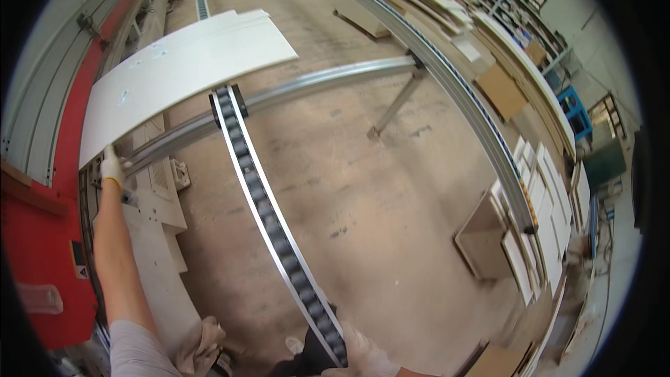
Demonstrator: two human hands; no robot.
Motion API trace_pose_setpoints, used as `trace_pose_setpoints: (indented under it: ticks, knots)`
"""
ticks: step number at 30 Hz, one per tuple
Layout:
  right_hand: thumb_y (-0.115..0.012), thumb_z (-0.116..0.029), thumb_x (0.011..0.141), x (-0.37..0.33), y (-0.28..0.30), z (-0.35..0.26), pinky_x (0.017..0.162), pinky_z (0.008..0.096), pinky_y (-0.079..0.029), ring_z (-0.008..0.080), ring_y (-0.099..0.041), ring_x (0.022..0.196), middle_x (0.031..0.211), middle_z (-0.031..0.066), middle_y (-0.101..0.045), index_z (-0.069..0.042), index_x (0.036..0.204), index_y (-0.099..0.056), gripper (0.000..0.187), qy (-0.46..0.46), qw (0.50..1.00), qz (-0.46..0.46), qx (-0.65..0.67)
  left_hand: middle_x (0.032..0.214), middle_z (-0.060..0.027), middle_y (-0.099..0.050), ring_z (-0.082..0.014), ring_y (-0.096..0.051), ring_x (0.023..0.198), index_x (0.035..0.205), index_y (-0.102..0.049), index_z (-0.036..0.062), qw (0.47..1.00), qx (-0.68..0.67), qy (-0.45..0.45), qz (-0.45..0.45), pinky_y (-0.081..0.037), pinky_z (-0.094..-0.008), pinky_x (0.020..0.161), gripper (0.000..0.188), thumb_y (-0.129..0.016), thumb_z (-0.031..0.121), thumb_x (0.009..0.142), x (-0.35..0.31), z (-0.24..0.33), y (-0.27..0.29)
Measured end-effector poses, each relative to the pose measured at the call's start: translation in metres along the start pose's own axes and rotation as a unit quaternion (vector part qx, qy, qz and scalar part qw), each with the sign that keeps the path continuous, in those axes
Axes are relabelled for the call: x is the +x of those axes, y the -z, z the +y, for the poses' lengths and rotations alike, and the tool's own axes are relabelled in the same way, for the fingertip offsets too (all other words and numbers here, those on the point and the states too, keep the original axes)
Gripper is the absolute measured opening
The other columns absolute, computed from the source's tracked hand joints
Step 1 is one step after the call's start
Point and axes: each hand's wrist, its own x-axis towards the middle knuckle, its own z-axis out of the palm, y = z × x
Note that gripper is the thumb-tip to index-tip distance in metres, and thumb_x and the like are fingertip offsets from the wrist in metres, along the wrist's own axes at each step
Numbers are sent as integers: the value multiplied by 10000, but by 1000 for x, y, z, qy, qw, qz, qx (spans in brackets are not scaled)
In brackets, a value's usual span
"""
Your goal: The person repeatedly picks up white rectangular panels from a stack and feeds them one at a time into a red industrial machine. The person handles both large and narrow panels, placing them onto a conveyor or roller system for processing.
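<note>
Touching the white panel (pixel 185 63) at ten o'clock with our left hand (pixel 112 169), right hand (pixel 368 355) by the roller rail (pixel 266 209) at six, we can't tell our fingers' grip; the panel already crosses the rail, its near stretch uncovered.

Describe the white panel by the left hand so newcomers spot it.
Start at the red machine, far left. Beside it, at the far end of the roller rail, lies a broad white panel. Unlike the white boards piled at right, it has the left hand at its edge.

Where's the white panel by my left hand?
The white panel is at upper left in the head view, its near edge at your left hand, beside the red machine.
</note>
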Motion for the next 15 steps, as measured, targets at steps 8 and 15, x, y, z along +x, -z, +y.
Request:
trace_pose_setpoints:
  ticks: [8, 15]
  knots:
    - [-851, -395, 860, -97, -65, 50, 1033, 537, -539, 477, -626, 1228, 1345, 290, -606, 8, 1600, -331, 989, -54, 978, 155, -126, 777, -124, -642, -364, -629, 722, 961, -739, 8, 898, -41, -274, -341, -542, -488, 1034, 189, -716, 191, 1006, -510, -100, -81]
    - [-775, -443, 909, -250, -118, 115, 1052, 519, -545, 448, -645, 1259, 1380, 238, -638, -55, 1585, -411, 860, -163, 954, 151, -202, 939, -148, -712, -391, -692, 1085, 794, -668, 30, 498, 296, -636, -510, -589, -536, 961, 304, -703, 272, 974, -765, -195, -25]
